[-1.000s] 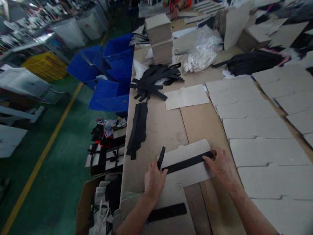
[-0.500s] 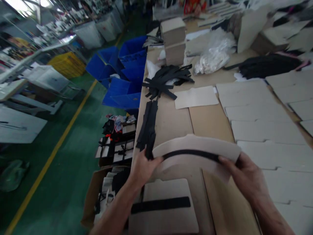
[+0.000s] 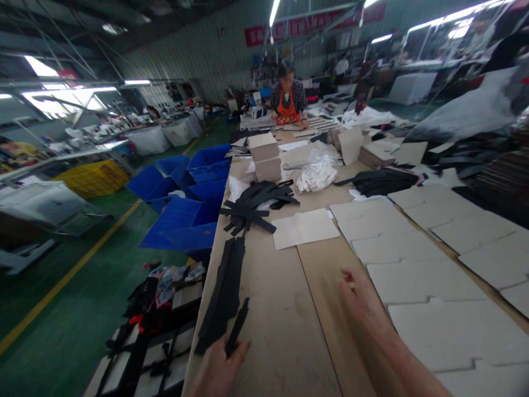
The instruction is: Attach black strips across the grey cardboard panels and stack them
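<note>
A short black strip (image 3: 238,326) stands up from my left hand (image 3: 223,358), pinched between thumb and fingers. Beside it, along the table's left edge, lies a stack of longer black strips (image 3: 225,286). My right hand (image 3: 359,295) hovers over the table, fingers curled in, with nothing visible in them. The nearest item ahead of it is a single pale card (image 3: 306,227) lying flat. To its right, overlapping pale cards (image 3: 425,278) lie in a row. A tangled heap of black strips (image 3: 260,201) sits beyond the stack.
Blue bins (image 3: 182,220) stand on the floor left of the table. A stack of cardboard pieces (image 3: 264,157) and a clear plastic bag (image 3: 318,171) are farther up the table. A person in an orange apron (image 3: 288,107) is at the far end.
The curved pale card with a black strip, held in both hands, has left my hands. My left hand now holds a short black strip; my view has tilted up.
</note>
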The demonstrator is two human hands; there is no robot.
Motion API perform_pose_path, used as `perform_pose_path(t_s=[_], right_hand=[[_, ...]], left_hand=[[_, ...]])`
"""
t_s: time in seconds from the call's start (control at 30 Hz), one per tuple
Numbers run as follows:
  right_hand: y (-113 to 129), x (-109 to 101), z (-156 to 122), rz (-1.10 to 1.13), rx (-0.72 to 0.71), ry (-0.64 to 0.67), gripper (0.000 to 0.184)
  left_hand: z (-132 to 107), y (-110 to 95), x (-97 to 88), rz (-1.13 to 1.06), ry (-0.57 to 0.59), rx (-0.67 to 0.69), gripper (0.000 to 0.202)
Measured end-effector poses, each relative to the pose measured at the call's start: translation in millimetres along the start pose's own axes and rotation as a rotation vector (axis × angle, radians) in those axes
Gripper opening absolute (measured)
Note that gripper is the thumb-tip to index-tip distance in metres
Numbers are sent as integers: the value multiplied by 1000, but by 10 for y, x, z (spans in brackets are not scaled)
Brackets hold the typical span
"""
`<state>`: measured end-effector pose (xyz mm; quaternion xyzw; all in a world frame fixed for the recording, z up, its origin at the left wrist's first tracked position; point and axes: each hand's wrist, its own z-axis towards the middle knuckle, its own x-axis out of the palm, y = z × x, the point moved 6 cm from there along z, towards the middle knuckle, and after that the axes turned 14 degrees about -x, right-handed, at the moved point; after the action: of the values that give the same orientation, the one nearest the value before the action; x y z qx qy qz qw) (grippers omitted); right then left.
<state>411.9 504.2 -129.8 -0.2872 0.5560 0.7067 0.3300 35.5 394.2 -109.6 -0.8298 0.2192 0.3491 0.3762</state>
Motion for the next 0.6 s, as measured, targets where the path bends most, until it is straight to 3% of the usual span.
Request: perform_pose_path(t_s=[0.03, 0.13, 0.27, 0.43, 0.6], right_hand=[[-46, -20, 331, -52, -30, -14, 37], [-170, 42, 1088, -148, -82, -29, 37], [-315, 241, 1563, -257, -68, 9, 37], [-383, 402, 1708, -348, -73, 69, 28], [-421, 463, 1733, -374, -12, 41, 35]], left_hand=[[153, -310, 106, 20, 46, 30, 27], [626, -1118, 280, 99, -32, 92, 35], [1199, -1832, 445, 171, -126, 150, 36], [1636, -2245, 642, 217, -172, 158, 35], [1774, -2287, 822, 213, -230, 152, 45]])
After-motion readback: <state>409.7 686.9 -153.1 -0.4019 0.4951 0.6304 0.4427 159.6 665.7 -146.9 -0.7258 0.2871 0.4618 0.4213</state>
